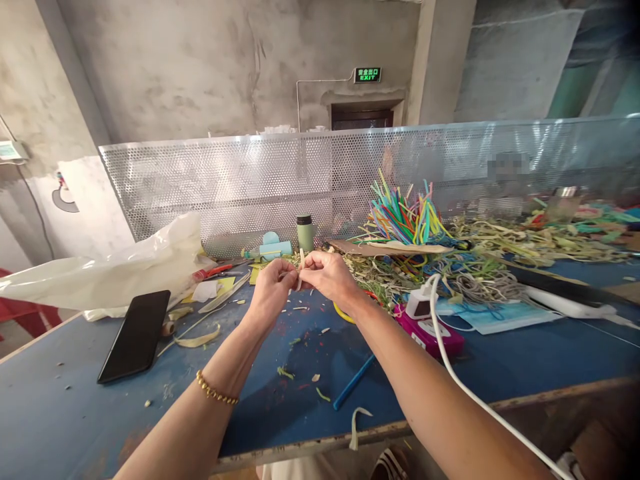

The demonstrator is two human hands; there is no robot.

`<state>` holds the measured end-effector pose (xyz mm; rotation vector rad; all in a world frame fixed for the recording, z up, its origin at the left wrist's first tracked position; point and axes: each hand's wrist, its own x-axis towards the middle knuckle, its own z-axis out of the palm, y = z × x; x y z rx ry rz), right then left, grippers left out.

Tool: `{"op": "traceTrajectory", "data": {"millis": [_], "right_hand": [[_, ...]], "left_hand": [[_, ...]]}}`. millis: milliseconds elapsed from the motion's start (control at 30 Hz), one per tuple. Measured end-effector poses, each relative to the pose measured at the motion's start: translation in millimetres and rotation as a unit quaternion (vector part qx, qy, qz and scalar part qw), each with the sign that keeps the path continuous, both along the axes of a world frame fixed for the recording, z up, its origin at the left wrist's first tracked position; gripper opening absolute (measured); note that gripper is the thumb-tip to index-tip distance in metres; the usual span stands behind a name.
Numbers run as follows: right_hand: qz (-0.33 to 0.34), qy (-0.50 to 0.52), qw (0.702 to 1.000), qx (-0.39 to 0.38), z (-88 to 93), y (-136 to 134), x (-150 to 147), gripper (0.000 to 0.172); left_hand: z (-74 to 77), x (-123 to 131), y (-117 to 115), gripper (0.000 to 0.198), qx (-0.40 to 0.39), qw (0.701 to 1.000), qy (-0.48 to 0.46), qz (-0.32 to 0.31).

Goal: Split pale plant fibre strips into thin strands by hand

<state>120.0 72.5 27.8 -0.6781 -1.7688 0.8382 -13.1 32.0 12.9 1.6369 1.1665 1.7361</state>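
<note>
Left hand (270, 288), right hand (327, 275): fingers pinched closed on pale strip (301, 265), held above blue table (60, 413). Black phone (135, 335) well left; blue stick (353, 382) near front edge; white cable (465, 387) crossing right. Open tabletop front-left.

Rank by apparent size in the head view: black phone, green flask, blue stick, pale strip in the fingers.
1. black phone
2. blue stick
3. green flask, though farther away, so unsure against the stick
4. pale strip
</note>
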Motion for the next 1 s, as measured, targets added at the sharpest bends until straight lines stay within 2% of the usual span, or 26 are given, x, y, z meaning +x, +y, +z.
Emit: {"op": "traceTrajectory", "data": {"millis": [300,467,600,733,867,1000], "right_hand": [[0.045,0.006,0.998,-0.045,3.3,-2.3,2.2,0.002],[0.055,0.01,0.997,-0.053,4.5,5.0,6.4,0.013],[0.053,0.008,0.998,-0.031,5.4,4.3,7.2,0.01],[0.07,0.0,0.998,-0.001,8.0,-3.1,7.8,0.005],[0.078,-0.013,0.997,0.012,10.2,-7.1,10.0,0.013],[0.05,-0.025,0.998,0.026,8.7,-5.1,9.2,0.016]], "left_hand": [[1.4,0.8,-1.2,0.01,-0.006,0.999,-0.033,-0.015],[8.7,-1.4,-6.0,0.016,-0.059,0.986,-0.104,-0.113],[12.0,-1.2,-10.1,0.025,-0.08,0.975,-0.099,-0.18],[10.3,-1.4,-8.9,0.024,-0.071,0.979,-0.093,-0.165],[9.5,-1.9,-8.5,0.022,-0.056,0.98,-0.096,-0.165],[10.8,-1.7,-10.0,0.02,-0.072,0.975,-0.115,-0.176]]}}
